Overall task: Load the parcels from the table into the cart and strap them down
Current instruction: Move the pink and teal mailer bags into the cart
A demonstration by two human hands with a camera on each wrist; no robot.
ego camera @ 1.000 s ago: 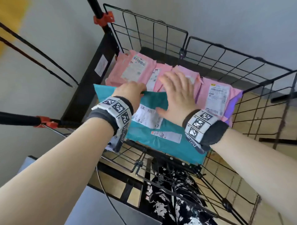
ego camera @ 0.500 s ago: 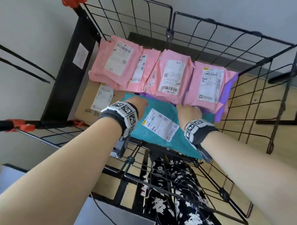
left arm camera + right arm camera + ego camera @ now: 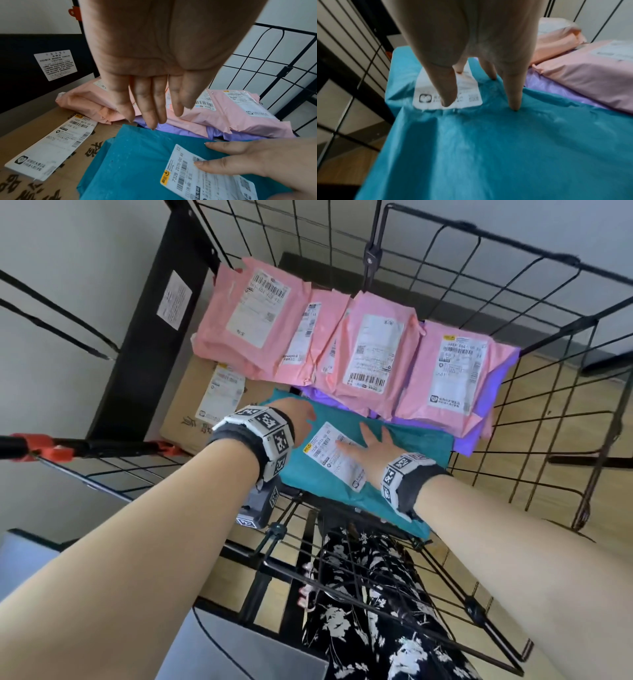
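Note:
A teal parcel [image 3: 404, 460] with a white label lies in the near part of the wire cart [image 3: 479, 268], partly over a cardboard box [image 3: 185, 419] and against a purple parcel [image 3: 486, 426]. My right hand [image 3: 370, 445] presses flat on its label, fingers spread; the fingertips [image 3: 513, 100] dent the teal parcel [image 3: 488, 148]. My left hand [image 3: 298, 419] reaches its far left corner with straight fingers [image 3: 150, 119], just touching the teal parcel [image 3: 137, 162]. Several pink parcels [image 3: 370, 350] lie in a row at the back. No strap is in view.
A black panel [image 3: 150, 344] forms the cart's left side, with orange clamps [image 3: 54, 451] on a black bar beside it. Wire walls close the back, right and near sides. Flower-patterned trousers [image 3: 363, 604] show below the near wall. A grey surface [image 3: 246, 655] sits at bottom left.
The teal parcel has gone down and settled in the cart's near part. My right hand left its far edge and now lies spread on the label; the left hand stays at the far left corner.

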